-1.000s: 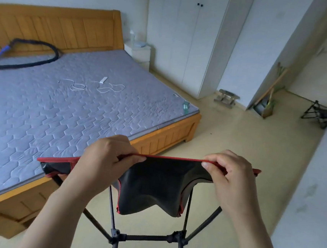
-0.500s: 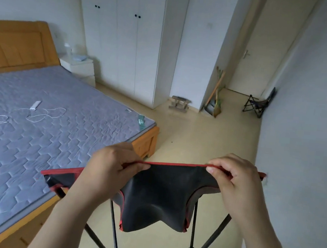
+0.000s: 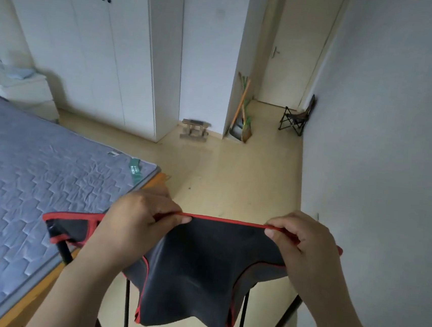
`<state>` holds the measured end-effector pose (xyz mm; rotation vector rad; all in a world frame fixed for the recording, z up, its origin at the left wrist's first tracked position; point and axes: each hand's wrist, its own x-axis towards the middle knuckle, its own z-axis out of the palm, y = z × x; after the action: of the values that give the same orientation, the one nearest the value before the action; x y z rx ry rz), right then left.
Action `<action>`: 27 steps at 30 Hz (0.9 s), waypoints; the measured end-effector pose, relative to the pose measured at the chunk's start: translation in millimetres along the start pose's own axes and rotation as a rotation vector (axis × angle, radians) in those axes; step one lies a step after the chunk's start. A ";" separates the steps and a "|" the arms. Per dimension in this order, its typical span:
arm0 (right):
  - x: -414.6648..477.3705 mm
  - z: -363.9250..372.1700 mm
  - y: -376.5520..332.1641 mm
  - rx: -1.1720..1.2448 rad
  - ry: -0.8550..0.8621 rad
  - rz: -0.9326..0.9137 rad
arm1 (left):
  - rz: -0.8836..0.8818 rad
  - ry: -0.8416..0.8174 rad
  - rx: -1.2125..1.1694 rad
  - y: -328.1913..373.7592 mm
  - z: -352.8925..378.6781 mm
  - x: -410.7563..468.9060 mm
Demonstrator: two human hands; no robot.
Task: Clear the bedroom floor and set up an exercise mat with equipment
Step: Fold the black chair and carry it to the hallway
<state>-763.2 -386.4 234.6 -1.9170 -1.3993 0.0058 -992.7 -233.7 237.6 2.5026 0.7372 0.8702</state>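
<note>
A folding camp chair [image 3: 199,267] with a black fabric seat, red trim and thin black legs hangs in front of me, low in the head view. My left hand [image 3: 141,219] pinches the red top edge on the left. My right hand [image 3: 305,240] pinches the same edge on the right. The fabric is stretched flat between both hands and the chair's feet are out of frame below.
A bed with a grey quilted mattress [image 3: 23,184] fills the left. White wardrobes [image 3: 89,45] line the back wall beside a white nightstand [image 3: 19,89]. On the floor ahead are a small wooden stool [image 3: 195,129], a broom and dustpan [image 3: 241,118], and a second folding chair [image 3: 296,117] by the door [image 3: 297,44].
My view has swung to the right, away from the headboard toward the wardrobes and door. Both hands keep the same grip on the chair, which has travelled right with me.
</note>
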 end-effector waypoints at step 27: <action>343.6 22.4 192.3 -0.059 0.068 0.109 | 0.148 -0.074 -0.097 -134.4 146.0 385.6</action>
<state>-477.0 -115.4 249.7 -2.0218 -1.2616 -0.0479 -685.7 72.6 236.4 2.5118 0.4797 0.8369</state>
